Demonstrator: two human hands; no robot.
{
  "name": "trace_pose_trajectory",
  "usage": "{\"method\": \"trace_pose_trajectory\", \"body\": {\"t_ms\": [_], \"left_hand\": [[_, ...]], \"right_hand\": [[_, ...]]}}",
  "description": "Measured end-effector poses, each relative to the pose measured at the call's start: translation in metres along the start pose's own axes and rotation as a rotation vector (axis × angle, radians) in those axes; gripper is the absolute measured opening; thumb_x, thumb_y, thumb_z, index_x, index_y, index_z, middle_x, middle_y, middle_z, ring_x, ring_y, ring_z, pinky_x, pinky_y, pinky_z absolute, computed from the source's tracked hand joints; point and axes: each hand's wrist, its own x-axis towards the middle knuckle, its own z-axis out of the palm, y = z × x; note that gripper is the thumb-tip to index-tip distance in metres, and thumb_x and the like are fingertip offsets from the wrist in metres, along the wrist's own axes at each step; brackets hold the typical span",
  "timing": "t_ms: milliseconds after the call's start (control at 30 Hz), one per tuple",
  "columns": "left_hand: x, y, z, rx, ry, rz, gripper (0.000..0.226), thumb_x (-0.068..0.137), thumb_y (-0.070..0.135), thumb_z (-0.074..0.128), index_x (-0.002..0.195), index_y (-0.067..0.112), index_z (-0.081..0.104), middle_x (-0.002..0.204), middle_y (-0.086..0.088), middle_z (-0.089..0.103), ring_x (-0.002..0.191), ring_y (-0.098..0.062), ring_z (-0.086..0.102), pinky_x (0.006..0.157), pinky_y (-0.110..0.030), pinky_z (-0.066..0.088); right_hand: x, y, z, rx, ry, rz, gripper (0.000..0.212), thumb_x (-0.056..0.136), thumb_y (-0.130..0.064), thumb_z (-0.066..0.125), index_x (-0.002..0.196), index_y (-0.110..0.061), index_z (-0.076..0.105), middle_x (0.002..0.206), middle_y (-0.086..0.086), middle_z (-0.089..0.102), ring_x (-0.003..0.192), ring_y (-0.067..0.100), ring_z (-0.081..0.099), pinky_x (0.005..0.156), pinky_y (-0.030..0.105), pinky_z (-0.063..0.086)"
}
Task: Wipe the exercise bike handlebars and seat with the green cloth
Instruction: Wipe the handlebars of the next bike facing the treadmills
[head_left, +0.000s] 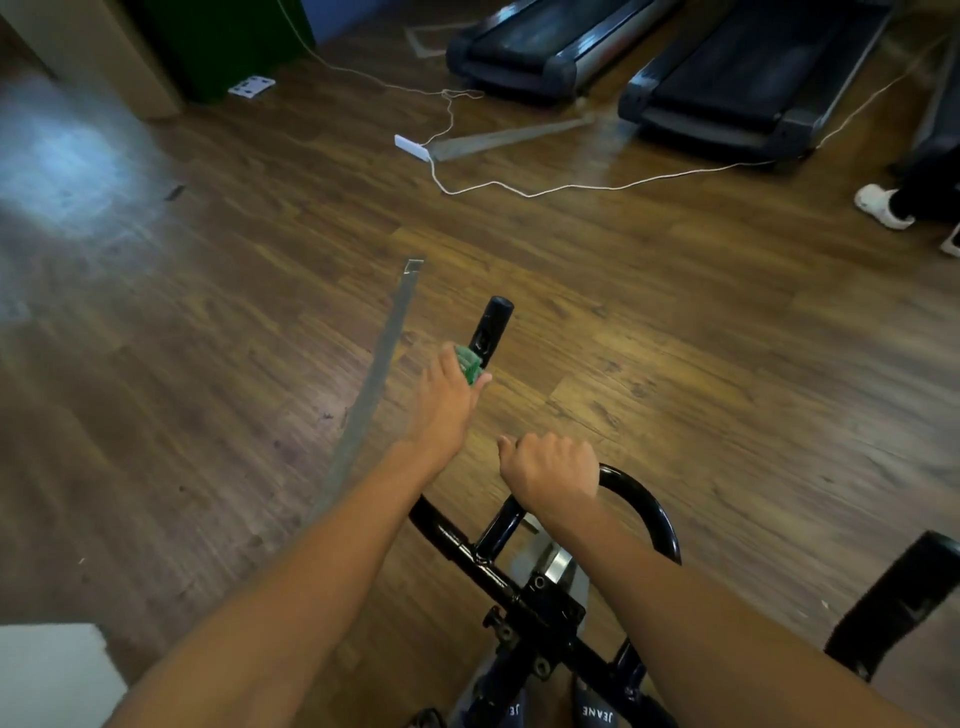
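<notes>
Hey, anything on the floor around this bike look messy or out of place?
Yes. A white power strip lies loose mid-floor, its thin white cord trailing in loops toward the treadmills, which looks like a trip hazard. A grey floor strip left of the handlebars looks detached at its end.

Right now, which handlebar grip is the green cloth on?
The left hand presses the green cloth on the far upright grip, its capped end pointing away. The right hand grips the nearer curved bar, bare of cloth.

Left hand (445, 400) presses green cloth (469, 365) on the black handlebars (491, 325); right hand (550, 470) grips them.
</notes>
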Motion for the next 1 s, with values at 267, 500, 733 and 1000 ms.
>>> {"method": "trace_pose_trajectory", "body": {"t_ms": [267,500,733,1000], "left_hand": [[0.063,0.051,-0.023,-0.68,-0.013,-0.163,0.06,0.095,0.061,0.031,0.125,0.012,0.05,0.094,0.005,0.055,0.078,0.0,0.05,0.058,-0.005,0.035],[0.075,0.022,-0.01,-0.856,-0.213,-0.332,0.08,0.095,0.073,0.026,0.087,0.009,0.072,0.076,-0.011,0.072,0.068,-0.028,0.069,0.074,-0.045,0.057],[0.084,0.019,-0.015,-0.881,-0.39,-0.302,0.073,0.097,0.068,0.029,0.081,0.008,0.067,0.066,-0.009,0.068,0.062,-0.025,0.066,0.075,-0.044,0.056],[-0.014,-0.051,-0.018,-0.927,-0.471,-0.799,0.07,0.101,0.062,0.025,0.086,0.004,0.061,0.058,-0.007,0.061,0.053,-0.022,0.06,0.057,-0.033,0.052]], "right_hand": [[0.001,-0.002,0.001,0.005,0.027,0.056,0.058,0.105,-0.045,0.022,0.063,-0.019,0.053,0.058,-0.002,0.05,0.051,0.015,0.045,0.055,0.032,0.034],[0.003,-0.002,0.002,0.021,0.062,0.079,0.055,0.104,-0.047,0.025,0.073,-0.02,0.061,0.06,-0.002,0.048,0.061,0.021,0.053,0.061,0.034,0.037],[0.004,-0.002,0.002,0.044,0.097,0.075,0.056,0.103,-0.047,0.027,0.076,-0.017,0.066,0.067,0.0,0.062,0.06,0.021,0.056,0.06,0.033,0.039],[0.002,-0.002,0.0,0.035,0.117,0.071,0.056,0.103,-0.044,0.028,0.06,-0.018,0.052,0.054,-0.004,0.051,0.047,0.014,0.045,0.053,0.03,0.035]]}}
